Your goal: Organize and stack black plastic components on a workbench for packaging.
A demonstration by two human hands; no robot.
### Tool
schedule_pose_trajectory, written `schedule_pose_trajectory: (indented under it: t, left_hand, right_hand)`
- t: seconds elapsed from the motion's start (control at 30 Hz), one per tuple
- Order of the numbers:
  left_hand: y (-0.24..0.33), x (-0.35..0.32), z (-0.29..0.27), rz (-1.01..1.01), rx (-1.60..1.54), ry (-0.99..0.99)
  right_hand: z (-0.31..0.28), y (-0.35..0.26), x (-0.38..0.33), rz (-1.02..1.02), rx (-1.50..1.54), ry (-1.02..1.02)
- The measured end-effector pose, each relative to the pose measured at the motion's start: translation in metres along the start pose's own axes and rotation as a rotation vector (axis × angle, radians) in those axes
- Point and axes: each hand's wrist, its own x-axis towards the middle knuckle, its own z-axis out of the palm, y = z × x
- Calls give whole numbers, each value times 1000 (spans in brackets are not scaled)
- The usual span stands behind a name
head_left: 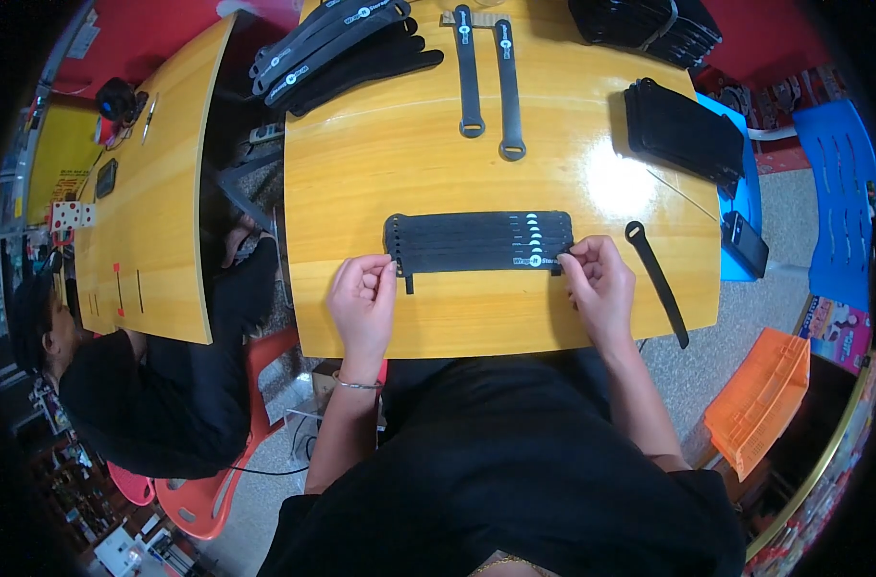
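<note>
— Looking from the biggest thing down: what fills the middle?

— A yellow wooden table [361, 192], its near edge running just above the person's lap. A second table [169, 173] stands to the left across a narrow gap, where another person in black [140, 404] sits on a red chair [207, 500].

— Where's the open room?

— Bare wood between the row of black straps [476, 240] and the two loose straps [486, 87] farther back, and a strip along the near edge in front of the hands.

— And the edges?

— Stacks of black straps crowd the far left corner [342, 48] and the right side [683, 130]. A single strap [657, 279] lies near the right edge, its tip reaching the near right corner. Off the table to the right sit a blue chair [837, 192] and an orange crate [760, 399].

— The hands?

— The left hand [364, 298] pinches the left end of the row's nearest strap; the right hand [601, 284] pinches its right end. The row lies flat, side by side, in the table's centre.
</note>
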Motion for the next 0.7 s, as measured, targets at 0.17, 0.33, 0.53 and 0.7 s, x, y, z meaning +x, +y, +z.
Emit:
schedule_pose_trajectory:
  t: [0.17,0.33,0.53,0.7]
  left_hand:
    - [-2,0,-1,3,27,5]
    - [-1,0,0,21,14,11]
    - [-1,0,1,48,42,19]
    - [-1,0,1,42,29,16]
  right_hand:
    - [0,-3,1,-3,-32,-5]
    - [0,0,1,-34,-64,3]
    - [1,5,1,-61,-50,16]
    - [0,3,1,-61,-62,-3]
